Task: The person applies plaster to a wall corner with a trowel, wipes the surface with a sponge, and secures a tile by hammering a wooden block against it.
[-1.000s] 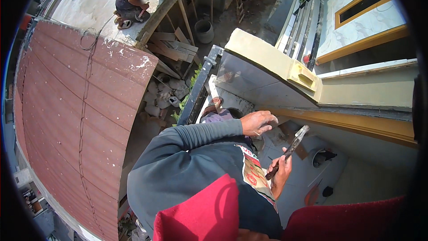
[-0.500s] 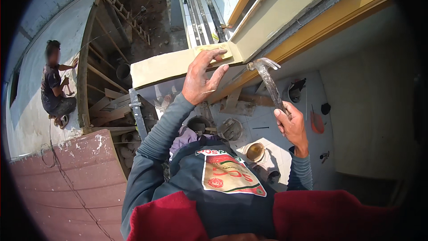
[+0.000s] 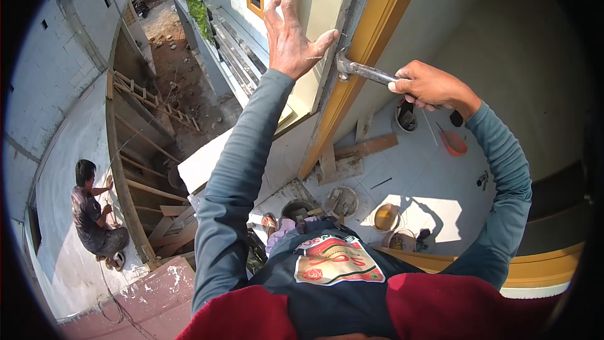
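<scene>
A hammer, grey metal with a dark handle, is held level high in the view, its head touching the grey edge where a yellow frame meets the pale wall panel. The right hand grips the handle near its end, fingers wrapped tight around it. The left hand is raised just left of the hammer head, palm toward the wall, fingers spread, the thumb tip close to the metal head; whether it steadies a nail cannot be told.

The step in hand looks like striking or prying at the frame's edge. The next move would call for a short, controlled swing that keeps clear of the left thumb, which sits very near the striking point.

The person works from a height. Below the arms lies a tiled floor with buckets, planks and an orange dish. To the left the drop opens onto a dirt lane and wooden scaffolding. Another person crouches well apart on a lower concrete roof. Room for the elbow is open to the right; the frame and wall close in ahead.
</scene>
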Available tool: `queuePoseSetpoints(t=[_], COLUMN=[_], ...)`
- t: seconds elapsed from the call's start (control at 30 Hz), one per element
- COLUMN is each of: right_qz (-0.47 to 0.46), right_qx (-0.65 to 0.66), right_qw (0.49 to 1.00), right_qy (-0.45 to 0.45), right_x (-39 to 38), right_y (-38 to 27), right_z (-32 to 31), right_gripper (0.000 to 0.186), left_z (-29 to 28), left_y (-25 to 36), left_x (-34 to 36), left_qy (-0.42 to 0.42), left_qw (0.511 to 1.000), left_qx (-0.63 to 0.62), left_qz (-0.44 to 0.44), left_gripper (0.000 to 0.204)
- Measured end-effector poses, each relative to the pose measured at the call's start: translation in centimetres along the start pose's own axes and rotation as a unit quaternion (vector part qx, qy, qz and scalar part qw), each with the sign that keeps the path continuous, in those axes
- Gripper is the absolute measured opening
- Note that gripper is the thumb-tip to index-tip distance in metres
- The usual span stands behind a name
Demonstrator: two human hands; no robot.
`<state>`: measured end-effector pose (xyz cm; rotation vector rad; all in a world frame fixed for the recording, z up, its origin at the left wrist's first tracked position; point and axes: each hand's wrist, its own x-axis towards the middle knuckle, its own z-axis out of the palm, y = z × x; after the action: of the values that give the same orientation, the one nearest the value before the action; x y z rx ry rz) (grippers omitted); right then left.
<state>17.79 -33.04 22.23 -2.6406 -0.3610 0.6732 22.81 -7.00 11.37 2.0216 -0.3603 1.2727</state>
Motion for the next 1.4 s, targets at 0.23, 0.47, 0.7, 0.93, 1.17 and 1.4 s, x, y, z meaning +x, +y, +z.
queuePoseSetpoints(t=[0.23, 0.47, 0.7, 0.93, 1.17, 1.4], right_qz=[0.035, 0.042, 0.101, 0.037, 0.102, 0.064], right_qx=[0.004, 0.009, 0.030, -0.038, 0.117, -0.025], right_qw=[0.999, 0.999, 0.991, 0.998, 0.988, 0.997], right_qy=[0.015, 0.013, 0.079, 0.041, -0.018, 0.019], right_x=[0.1, -0.8, -4.4, -2.1, -1.5, -0.1], right_y=[-1.1, -2.2, -4.2, -1.8, 0.0, 1.9], right_z=[-1.9, -3.2, -1.9, -1.0, -2.1, -2.4], right_gripper=[0.032, 0.034, 0.033, 0.043, 0.044, 0.046], left_z=[1.6, 3.6, 5.0, 6.4, 8.8, 9.8], left_y=[3.3, 1.6, 4.1, 1.5, 1.2, 0.3], left_x=[5.4, 5.4, 6.9, 5.4, 5.7, 6.0], left_qy=[0.065, 0.055, 0.065, 0.073, 0.097, 0.097], left_qw=[0.991, 0.994, 0.998, 0.997, 0.995, 0.995], left_qx=[0.076, 0.076, -0.013, -0.013, -0.031, -0.023], left_qz=[0.091, 0.050, -0.013, -0.028, -0.018, -0.013], left_gripper=[0.112, 0.110, 0.113, 0.112, 0.116, 0.114])
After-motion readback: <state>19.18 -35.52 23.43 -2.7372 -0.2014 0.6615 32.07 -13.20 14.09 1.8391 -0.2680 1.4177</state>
